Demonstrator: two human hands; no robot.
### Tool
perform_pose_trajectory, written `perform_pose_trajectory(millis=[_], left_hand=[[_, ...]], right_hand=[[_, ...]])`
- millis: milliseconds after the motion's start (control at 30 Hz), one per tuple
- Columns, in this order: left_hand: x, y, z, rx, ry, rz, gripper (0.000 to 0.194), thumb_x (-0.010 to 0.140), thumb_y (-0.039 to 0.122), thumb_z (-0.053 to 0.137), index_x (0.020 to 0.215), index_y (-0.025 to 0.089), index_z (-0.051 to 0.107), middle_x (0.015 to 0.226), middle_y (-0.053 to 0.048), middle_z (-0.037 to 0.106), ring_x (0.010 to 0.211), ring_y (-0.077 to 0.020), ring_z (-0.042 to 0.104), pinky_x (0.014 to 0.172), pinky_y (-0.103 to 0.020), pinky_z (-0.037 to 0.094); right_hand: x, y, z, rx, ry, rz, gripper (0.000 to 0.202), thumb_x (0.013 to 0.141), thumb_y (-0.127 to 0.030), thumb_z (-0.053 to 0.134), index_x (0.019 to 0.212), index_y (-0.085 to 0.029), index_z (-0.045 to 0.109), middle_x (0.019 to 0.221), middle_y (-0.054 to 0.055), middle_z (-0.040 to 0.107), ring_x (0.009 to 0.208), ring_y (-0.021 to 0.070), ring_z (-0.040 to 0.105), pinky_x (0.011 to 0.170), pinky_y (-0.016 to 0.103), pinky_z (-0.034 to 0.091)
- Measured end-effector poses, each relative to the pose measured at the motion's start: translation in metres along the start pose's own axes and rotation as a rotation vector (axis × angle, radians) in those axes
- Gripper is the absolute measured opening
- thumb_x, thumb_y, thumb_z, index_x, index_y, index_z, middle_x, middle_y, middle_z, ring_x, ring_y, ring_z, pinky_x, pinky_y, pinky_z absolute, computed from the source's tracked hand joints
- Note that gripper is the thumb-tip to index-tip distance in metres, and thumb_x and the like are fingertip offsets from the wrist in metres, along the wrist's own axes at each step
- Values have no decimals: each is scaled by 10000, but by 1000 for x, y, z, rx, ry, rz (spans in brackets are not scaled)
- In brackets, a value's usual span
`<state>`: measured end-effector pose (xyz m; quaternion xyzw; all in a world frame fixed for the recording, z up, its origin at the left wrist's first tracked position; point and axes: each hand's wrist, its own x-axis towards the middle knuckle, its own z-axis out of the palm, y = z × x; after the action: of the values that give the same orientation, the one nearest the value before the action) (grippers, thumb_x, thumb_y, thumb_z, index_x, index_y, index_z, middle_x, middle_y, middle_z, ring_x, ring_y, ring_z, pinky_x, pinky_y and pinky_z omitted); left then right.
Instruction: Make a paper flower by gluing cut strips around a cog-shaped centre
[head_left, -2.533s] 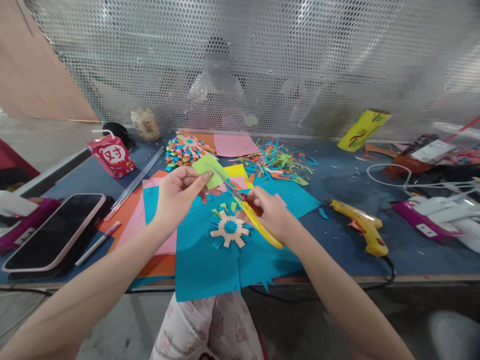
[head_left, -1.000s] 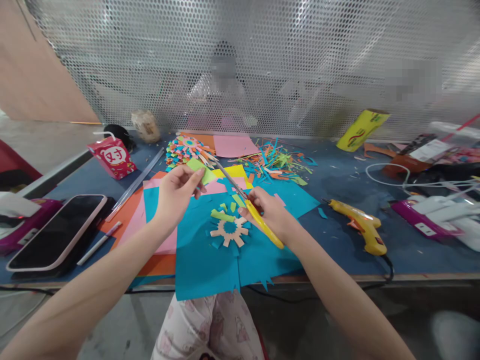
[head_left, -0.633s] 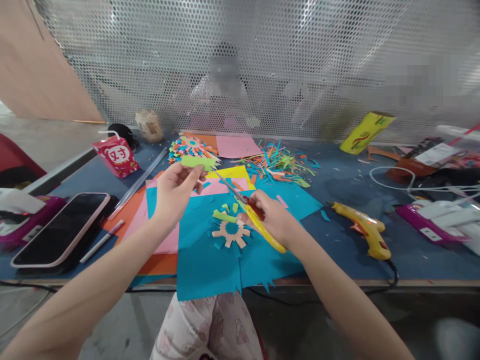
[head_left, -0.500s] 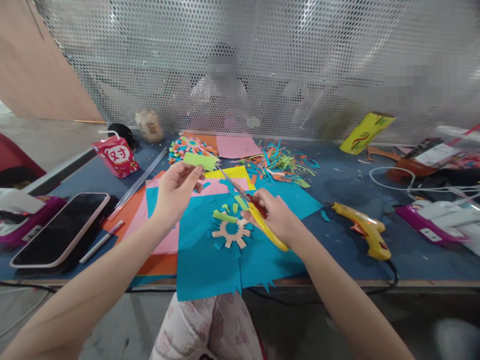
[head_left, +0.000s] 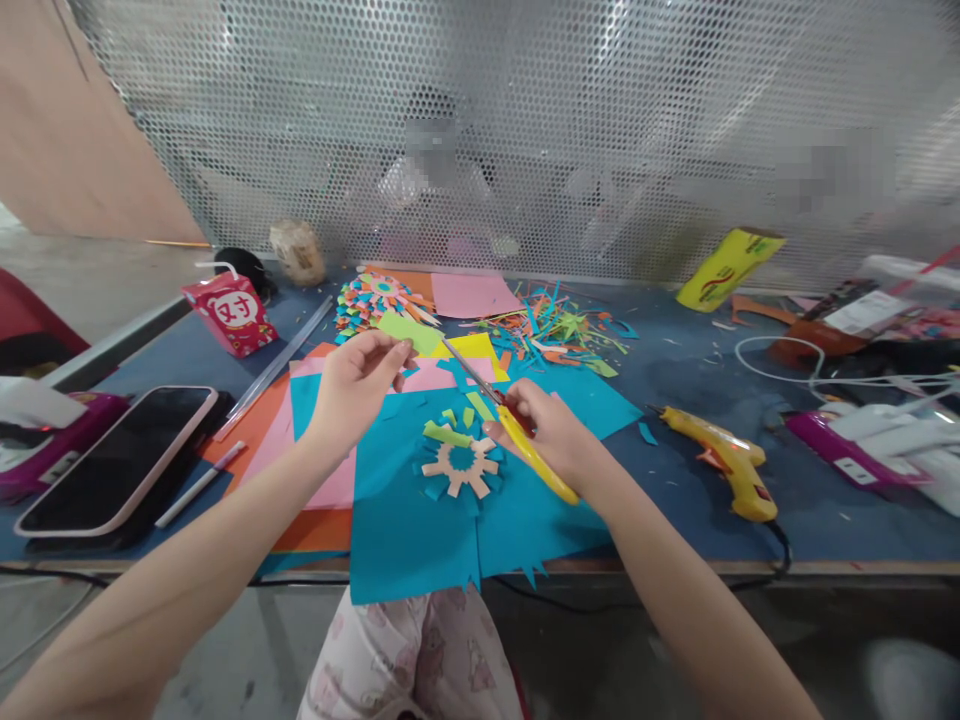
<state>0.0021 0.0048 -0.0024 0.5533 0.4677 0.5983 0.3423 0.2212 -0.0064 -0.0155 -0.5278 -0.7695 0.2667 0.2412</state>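
My left hand [head_left: 365, 378] pinches a light green paper piece [head_left: 409, 333] between thumb and fingers, above the sheets. Yellow-handled scissors [head_left: 534, 455] are gripped in my right hand [head_left: 546, 428], their blade tips at the right edge of the green paper. Below, on blue paper sheets [head_left: 412, 540], lies a paper ring [head_left: 461, 470] with pale pink and blue tabs. A green strip [head_left: 448, 435] lies across the ring's upper side, and small green pieces [head_left: 478, 407] are scattered just above it.
At the back sit a multicoloured paper flower [head_left: 384, 292] and a heap of paper strips [head_left: 551, 325]. A yellow glue gun [head_left: 720, 455] lies right; a phone [head_left: 120, 460] and red drink carton [head_left: 234, 312] stand left. A perforated metal screen [head_left: 525, 130] borders the table.
The green paper has tilted, its right end dropping lower beside the scissor tips. My left hand has shifted slightly; the right hand stays nearly in place.
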Motion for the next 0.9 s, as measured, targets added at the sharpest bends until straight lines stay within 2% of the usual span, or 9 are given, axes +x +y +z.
perform_pose_trajectory(millis=[267,467,600,900], left_hand=[[-1,2,2,78,-38,12,146,757,251,644,647,158,621,622,-16,644,480,-76,526,454,-184,425],[-1,1,1,120,-49,35,158,759,271,645,644,164,629,618,-19,647,486,-84,530,455,-188,427],[-1,3,1,108,-55,42,167,764,267,641,630,169,622,603,-11,631,486,-82,517,464,-190,429],[-2,5,1,78,-54,29,177,788,267,628,644,165,623,636,-4,620,496,-73,507,492,-205,416]], right_hand=[[0,-4,-2,29,-11,3,424,724,-608,550,754,-239,344,626,-50,444,589,132,419,567,264,295],[-1,-3,-2,13,-9,16,428,720,-608,554,735,-241,335,585,-66,414,537,115,362,538,258,269],[-1,-6,-3,7,0,36,448,705,-632,555,719,-243,334,536,-80,373,519,110,338,523,250,258],[-3,-9,-4,81,1,49,481,659,-643,607,700,-241,346,505,-79,413,474,94,334,474,250,222]])
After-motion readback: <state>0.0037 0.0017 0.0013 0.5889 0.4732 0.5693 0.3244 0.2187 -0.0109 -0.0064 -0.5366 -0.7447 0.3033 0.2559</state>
